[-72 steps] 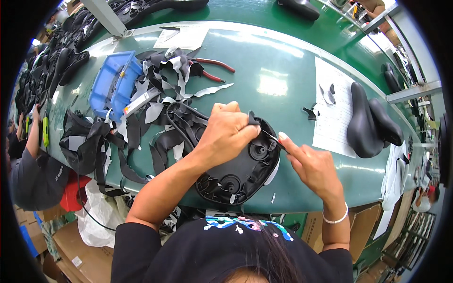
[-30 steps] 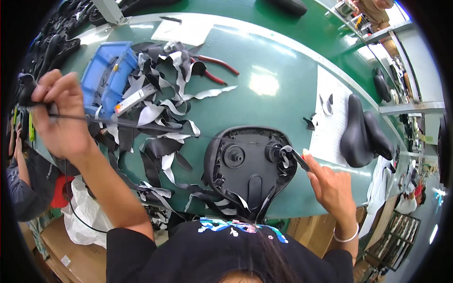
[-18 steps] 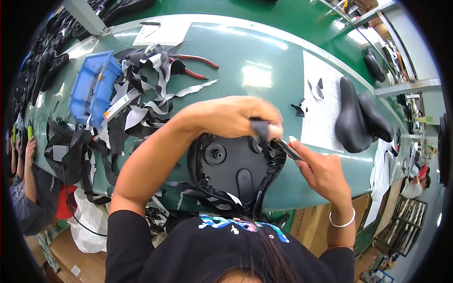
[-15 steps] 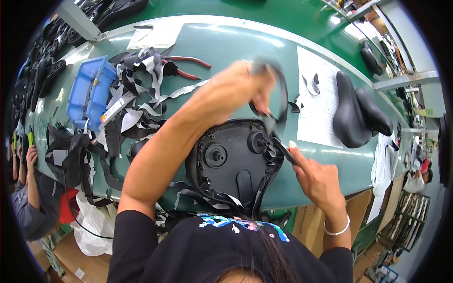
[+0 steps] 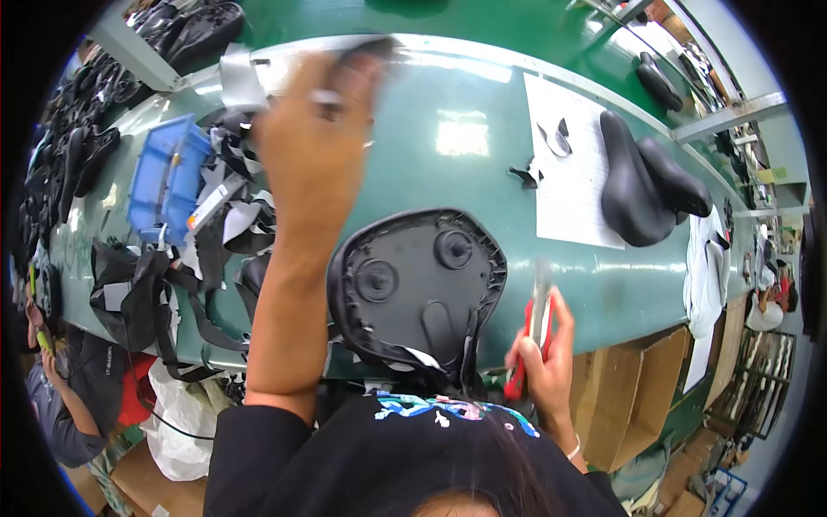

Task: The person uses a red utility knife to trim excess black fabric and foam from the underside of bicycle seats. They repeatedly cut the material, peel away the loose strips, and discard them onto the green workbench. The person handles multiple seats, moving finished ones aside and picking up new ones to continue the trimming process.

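A black saddle [image 5: 405, 302] lies upside down on the green table in front of me. Its plastic base with two round posts faces up, and black cover material folds over the rim. To the right of it my right hand [image 5: 556, 358] is closed around a red and silver utility knife [image 5: 540, 319], its tip pointing away from me and blurred. Far to the left, my left hand [image 5: 323, 129] is smeared by motion above the table's far side. A black strip [image 5: 369, 53] shows at its fingers, which look closed on it.
Left of the saddle lie a blue bin [image 5: 168, 177] and a heap of black and grey scraps [image 5: 245, 215]. On the right, two black saddles [image 5: 642, 189] rest by a white sheet [image 5: 568, 207]. A cardboard box [image 5: 629, 401] stands below the table's edge. Another person [image 5: 73, 405] is at far left.
My left hand has swung from above the saddle to the far left with the black strip. My right hand has drawn the knife back from the saddle's rim, toward me.
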`<state>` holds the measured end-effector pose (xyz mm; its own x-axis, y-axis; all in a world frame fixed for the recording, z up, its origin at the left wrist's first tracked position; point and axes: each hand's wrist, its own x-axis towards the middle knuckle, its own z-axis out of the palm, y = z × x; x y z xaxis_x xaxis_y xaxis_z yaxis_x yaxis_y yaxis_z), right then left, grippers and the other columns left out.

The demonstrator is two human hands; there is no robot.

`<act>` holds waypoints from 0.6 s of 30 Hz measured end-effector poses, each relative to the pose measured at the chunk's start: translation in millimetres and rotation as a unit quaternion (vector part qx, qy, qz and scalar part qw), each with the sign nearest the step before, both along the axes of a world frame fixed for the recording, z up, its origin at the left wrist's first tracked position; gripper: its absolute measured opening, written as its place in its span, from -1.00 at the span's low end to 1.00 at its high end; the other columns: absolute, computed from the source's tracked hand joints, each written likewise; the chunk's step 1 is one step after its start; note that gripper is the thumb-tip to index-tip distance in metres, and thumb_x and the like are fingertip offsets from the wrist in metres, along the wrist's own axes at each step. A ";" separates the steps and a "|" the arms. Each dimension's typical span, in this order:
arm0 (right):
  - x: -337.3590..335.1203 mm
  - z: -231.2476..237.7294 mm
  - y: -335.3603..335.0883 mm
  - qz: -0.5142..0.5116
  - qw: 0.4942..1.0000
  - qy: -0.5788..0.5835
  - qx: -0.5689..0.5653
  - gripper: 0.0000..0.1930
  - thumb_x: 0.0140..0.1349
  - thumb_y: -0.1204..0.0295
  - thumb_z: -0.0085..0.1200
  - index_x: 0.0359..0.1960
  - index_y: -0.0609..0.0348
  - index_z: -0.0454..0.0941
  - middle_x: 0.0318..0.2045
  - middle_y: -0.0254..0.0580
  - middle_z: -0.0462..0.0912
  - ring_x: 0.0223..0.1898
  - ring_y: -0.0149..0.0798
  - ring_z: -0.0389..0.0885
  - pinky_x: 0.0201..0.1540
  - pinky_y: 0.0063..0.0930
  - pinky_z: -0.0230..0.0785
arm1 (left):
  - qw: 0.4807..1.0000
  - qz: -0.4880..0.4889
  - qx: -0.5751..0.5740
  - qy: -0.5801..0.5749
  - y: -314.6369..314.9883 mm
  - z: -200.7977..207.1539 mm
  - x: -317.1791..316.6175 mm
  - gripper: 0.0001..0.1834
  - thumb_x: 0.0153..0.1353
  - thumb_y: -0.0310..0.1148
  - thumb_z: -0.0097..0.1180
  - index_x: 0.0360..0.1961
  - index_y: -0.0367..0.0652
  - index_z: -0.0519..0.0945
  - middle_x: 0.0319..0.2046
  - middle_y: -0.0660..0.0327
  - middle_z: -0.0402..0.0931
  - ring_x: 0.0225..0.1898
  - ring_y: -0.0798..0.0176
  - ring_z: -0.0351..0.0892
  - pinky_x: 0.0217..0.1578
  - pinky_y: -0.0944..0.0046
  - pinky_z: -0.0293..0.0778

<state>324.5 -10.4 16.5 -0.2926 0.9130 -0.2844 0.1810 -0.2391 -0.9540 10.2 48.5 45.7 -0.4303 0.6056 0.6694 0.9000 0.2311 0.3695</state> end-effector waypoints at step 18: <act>-155.3 -12.4 248.9 -0.012 0.976 0.045 0.211 -0.55 0.10 0.53 0.15 0.06 0.21 0.37 -0.47 -0.37 0.44 -0.68 -0.55 0.35 -0.64 -0.65 0.30 | 0.733 -0.166 0.239 -0.615 51.8 -73.9 -9.5 -0.81 0.28 -0.27 0.03 -0.32 -0.19 0.51 -0.50 0.30 0.49 -0.64 0.51 0.23 -0.61 0.51 0.18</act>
